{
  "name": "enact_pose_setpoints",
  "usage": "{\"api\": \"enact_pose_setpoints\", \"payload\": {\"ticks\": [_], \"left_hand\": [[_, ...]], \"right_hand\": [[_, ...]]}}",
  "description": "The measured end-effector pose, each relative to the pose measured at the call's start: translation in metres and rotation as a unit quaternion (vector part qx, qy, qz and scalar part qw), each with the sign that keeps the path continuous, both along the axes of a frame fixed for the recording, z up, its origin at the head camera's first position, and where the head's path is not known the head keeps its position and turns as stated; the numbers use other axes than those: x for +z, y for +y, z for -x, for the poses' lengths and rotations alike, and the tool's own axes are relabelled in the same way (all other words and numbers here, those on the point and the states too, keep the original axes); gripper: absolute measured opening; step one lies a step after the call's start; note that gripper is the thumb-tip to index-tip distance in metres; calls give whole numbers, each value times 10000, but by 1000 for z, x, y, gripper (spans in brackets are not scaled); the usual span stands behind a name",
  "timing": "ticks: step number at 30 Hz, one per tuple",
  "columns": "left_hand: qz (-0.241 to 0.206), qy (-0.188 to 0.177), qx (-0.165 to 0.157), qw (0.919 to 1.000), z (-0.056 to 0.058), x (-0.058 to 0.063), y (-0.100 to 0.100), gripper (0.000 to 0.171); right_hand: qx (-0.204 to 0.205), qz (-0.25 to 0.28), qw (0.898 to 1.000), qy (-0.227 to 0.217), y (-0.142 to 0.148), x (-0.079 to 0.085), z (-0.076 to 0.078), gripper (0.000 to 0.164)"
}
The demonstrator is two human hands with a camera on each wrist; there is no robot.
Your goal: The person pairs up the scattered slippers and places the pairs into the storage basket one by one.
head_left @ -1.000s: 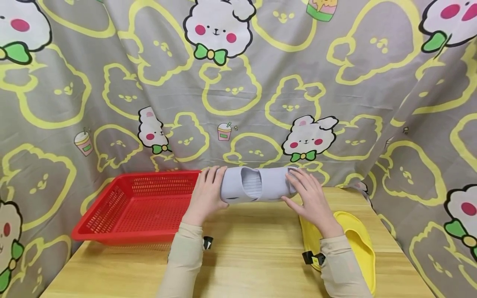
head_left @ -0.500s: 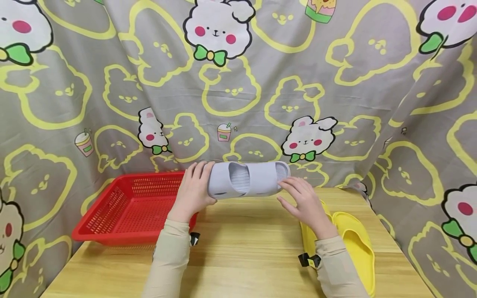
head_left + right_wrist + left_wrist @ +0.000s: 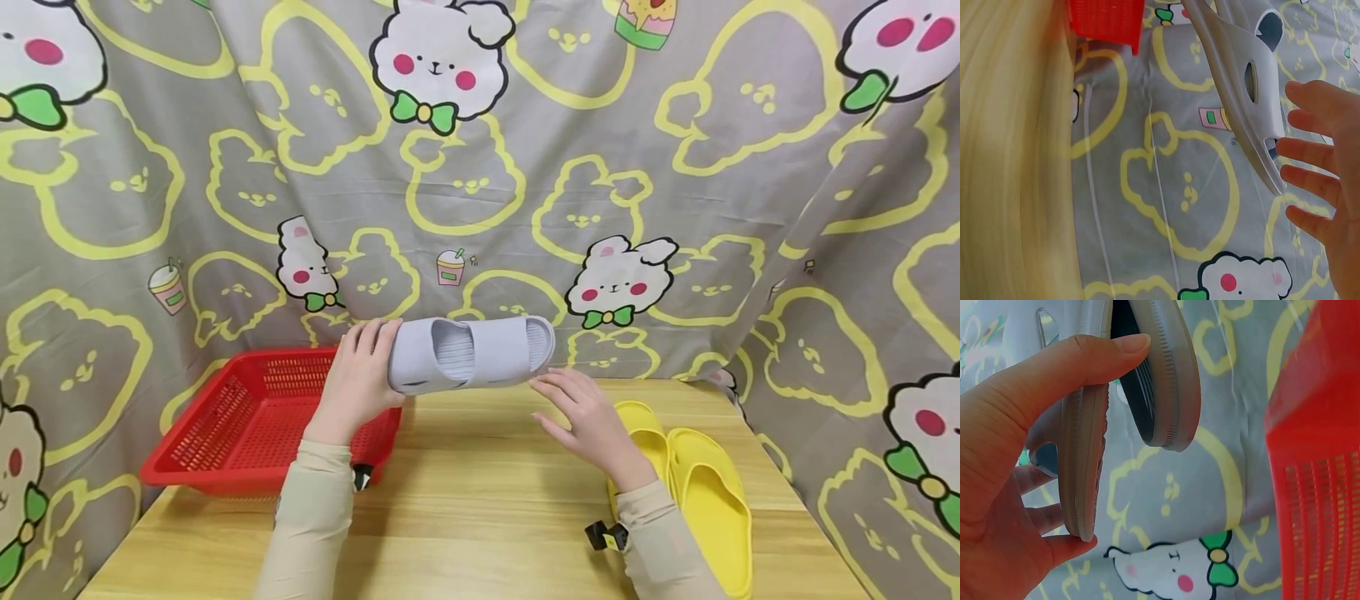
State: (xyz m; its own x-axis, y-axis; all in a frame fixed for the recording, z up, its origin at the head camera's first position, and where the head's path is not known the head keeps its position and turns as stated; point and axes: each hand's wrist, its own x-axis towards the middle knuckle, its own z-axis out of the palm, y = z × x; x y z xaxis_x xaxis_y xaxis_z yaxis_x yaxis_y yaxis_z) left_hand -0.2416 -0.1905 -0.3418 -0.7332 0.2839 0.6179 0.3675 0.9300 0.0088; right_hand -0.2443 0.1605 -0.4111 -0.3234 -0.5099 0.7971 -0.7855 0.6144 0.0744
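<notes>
In the head view a pair of light grey slippers (image 3: pixel 498 350) is held up above the table, toe openings to the right. My left hand (image 3: pixel 358 375) grips them at their left end. In the left wrist view the thumb lies across the edges of both slippers (image 3: pixel 1084 469), whose soles are partly apart. My right hand (image 3: pixel 585 421) is just below the right end, fingers extended and spread. The right wrist view has its fingertips very close to the toe end of a slipper (image 3: pixel 1254 94); contact is hard to tell.
A red plastic basket (image 3: pixel 206 433) stands on the left of the wooden table (image 3: pixel 480 517), partly behind my left hand. A pair of yellow slippers (image 3: pixel 720 542) lies on the right, partly covered by my right arm. A patterned grey curtain (image 3: pixel 480 217) hangs behind the table.
The grey slippers have moved left and slightly up with my left hand. My right hand has come away from their right end, leaving the toe openings uncovered.
</notes>
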Motion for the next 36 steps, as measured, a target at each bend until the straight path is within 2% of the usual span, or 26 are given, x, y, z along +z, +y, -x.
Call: {"api": "enact_pose_setpoints", "payload": {"ticks": [14,21,28,36], "left_hand": [[14,149,202,9997,-6,9,-37,103],[50,306,184,9993,-10,17,-53,104],[168,265,220,9993,-11,20,-62,104],[257,258,203,9991,-13,22,-72,109]], "right_hand": [[203,-281,9994,33,-23,-3,-8,48],[331,-401,9986,39,-36,-7,-10,53],[367,-558,9976,-159,-46,-9,-13,55],[422,-728,9963,-171,-66,-10,-17,59]]}}
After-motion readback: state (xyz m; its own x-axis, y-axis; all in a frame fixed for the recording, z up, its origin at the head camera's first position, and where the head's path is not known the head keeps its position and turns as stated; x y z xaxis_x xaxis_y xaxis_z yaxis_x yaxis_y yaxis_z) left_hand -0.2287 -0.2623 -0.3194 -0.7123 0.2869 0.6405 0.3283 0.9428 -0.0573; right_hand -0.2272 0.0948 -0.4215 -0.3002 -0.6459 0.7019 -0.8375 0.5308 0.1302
